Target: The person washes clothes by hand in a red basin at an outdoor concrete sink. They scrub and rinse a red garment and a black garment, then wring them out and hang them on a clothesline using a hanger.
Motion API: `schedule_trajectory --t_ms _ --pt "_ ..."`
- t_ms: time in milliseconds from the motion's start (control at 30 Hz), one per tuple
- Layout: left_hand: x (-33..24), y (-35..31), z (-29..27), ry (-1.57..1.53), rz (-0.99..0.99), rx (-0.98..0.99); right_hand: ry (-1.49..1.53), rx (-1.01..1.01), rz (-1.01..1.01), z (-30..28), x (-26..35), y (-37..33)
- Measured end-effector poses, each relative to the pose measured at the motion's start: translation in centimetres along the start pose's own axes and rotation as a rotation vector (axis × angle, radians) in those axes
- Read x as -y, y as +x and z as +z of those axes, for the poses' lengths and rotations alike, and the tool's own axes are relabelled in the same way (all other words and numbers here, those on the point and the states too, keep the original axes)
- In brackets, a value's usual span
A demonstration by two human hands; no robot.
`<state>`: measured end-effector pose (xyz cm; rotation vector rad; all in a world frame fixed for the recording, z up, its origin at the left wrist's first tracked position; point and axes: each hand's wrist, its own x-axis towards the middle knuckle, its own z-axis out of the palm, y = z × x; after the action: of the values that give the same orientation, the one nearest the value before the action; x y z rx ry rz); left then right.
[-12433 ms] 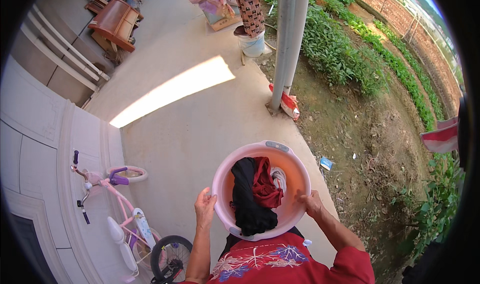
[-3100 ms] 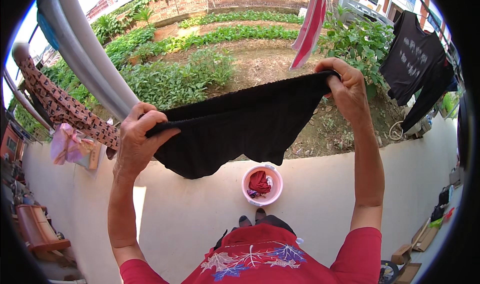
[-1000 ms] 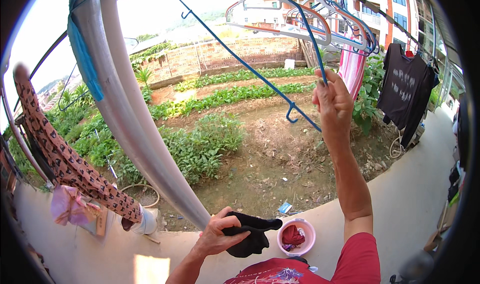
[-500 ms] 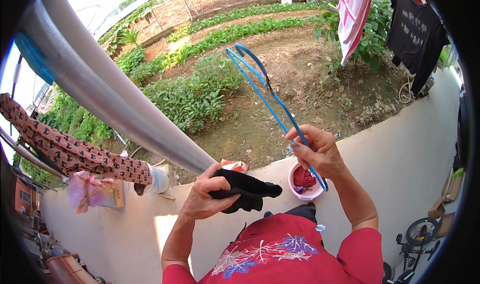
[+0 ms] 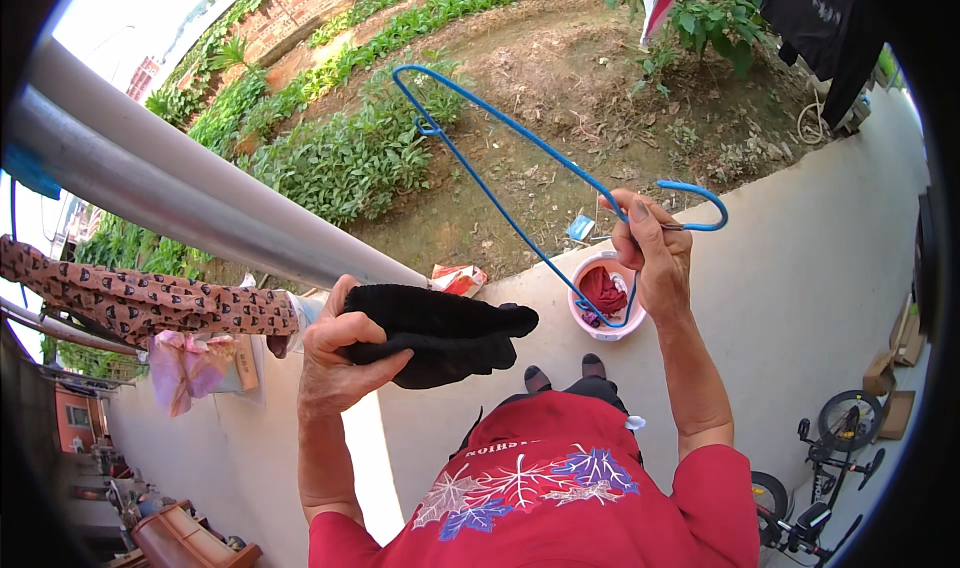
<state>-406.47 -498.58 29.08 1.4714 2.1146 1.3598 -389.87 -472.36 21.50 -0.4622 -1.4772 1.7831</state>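
A folded black garment (image 5: 450, 330) is pinched at its left end by my left hand (image 5: 340, 353), thumb below and fingers above; its exact kind does not show. My right hand (image 5: 655, 258) grips a blue clothes hanger (image 5: 500, 118) near the neck of its hook. The hook points right, while the long triangular frame stretches to the far left and down over a pink basin (image 5: 577, 316). Dark red cloth (image 5: 603, 290) lies in that basin on the ground. Garment and hanger are apart.
Thick metal poles (image 5: 200, 203) slant across the left, beside a hanging patterned brown garment (image 5: 170, 303). Beyond the pavement edge lies a garden bed (image 5: 560, 88). A black shirt (image 5: 815, 28) hangs at the far right. A bicycle (image 5: 820, 468) is at lower right.
The hanger has turned in my right hand, its hook swinging from the far side to the right. My left hand has moved left with the black garment. My right hand has shifted slightly farther away.
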Motion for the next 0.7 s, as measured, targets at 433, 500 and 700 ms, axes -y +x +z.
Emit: schedule_trajectory --t_ms 433,500,700 --pt "-4.0 1.2 4.9 -0.021 0.004 -0.012 0.858 0.535 -0.193 -2.1 1.5 1.3" --pt "-4.3 1.1 5.6 -0.036 -0.011 -0.044 0.679 0.459 -0.103 -2.5 0.4 0.7" --pt "-4.3 0.0 5.4 0.084 -0.099 -0.078 0.068 0.787 0.069 -6.0 2.9 1.9"
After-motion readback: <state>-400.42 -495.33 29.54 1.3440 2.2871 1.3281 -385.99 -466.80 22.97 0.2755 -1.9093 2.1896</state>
